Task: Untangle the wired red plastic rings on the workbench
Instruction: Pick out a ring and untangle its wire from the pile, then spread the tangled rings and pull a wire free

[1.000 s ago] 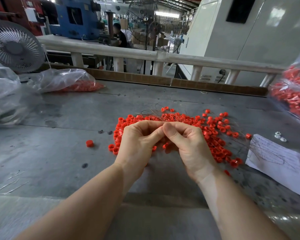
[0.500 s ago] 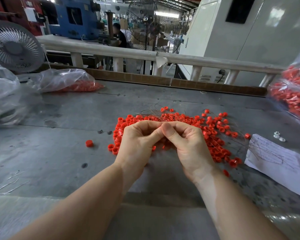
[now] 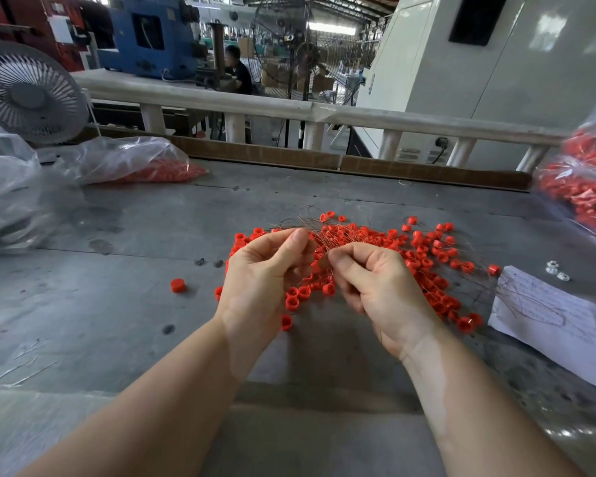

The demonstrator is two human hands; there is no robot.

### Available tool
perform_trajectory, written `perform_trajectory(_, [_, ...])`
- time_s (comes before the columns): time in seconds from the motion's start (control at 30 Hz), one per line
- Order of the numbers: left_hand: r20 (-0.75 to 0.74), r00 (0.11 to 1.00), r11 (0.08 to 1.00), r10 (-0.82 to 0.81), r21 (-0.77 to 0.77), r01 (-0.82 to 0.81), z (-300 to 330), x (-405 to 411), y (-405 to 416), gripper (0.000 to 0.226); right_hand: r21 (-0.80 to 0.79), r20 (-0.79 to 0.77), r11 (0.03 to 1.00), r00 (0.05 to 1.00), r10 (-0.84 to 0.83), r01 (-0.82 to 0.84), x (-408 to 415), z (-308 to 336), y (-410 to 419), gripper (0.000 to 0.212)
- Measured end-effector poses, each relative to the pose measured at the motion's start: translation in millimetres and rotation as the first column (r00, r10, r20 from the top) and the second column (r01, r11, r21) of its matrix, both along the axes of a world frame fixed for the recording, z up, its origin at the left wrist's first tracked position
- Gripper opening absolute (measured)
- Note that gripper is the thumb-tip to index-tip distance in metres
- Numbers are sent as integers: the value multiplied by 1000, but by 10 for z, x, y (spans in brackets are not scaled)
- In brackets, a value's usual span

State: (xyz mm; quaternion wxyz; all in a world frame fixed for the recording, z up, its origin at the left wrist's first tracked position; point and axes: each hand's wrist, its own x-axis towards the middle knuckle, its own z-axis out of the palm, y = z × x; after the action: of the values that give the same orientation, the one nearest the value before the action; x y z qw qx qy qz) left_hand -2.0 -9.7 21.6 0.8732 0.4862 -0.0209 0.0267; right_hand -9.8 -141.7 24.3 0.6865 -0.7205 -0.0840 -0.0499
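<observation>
A heap of small red plastic rings (image 3: 417,249) strung on thin wires lies on the grey workbench (image 3: 117,304) in the middle. My left hand (image 3: 262,280) is raised over the heap's left side and pinches a bunch of thin wires (image 3: 319,237) between thumb and fingers. My right hand (image 3: 379,287) is beside it, fingers curled, pinching the same wires at their lower end. A few rings dangle between the two hands. One loose red ring (image 3: 178,285) lies apart to the left.
Clear plastic bags with red rings sit at the back left (image 3: 145,166) and at the right edge (image 3: 585,187). A white paper sheet (image 3: 565,325) lies at the right, small white parts (image 3: 558,270) above it. A fan (image 3: 28,94) stands back left, a railing (image 3: 289,110) behind.
My hands have drawn apart and lifted slightly; the thumbs that met over the heap now hold a bunch of wires stretched between them.
</observation>
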Motion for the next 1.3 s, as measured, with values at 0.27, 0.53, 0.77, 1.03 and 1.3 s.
perform_trajectory(0.27, [-33, 999, 995, 37, -94, -40, 55, 17, 48, 13, 85, -48, 993, 996, -77, 81, 37, 59, -160, 24])
perform_trajectory(0.53, [-70, 995, 985, 68, -156, -78, 66, 37, 99, 11, 129, -11, 953, 961, -276, 275, 87, 73, -276, 23])
perform_trajectory(0.77, [-89, 996, 982, 28, -181, -44, 60, 54, 105, 7, 181, -16, 923, 939, -343, 340, 115, 67, -309, 25])
perform_trajectory(1.03, [-107, 988, 974, -111, -208, 87, 44, 69, 67, 18, 385, -82, 839, 920, -383, 384, 124, 112, -405, 18])
perform_trajectory(1.3, [-130, 977, 983, -166, -105, 153, 24, 73, 65, 19, 615, -28, 715, 915, -402, 332, 173, 152, -609, 21])
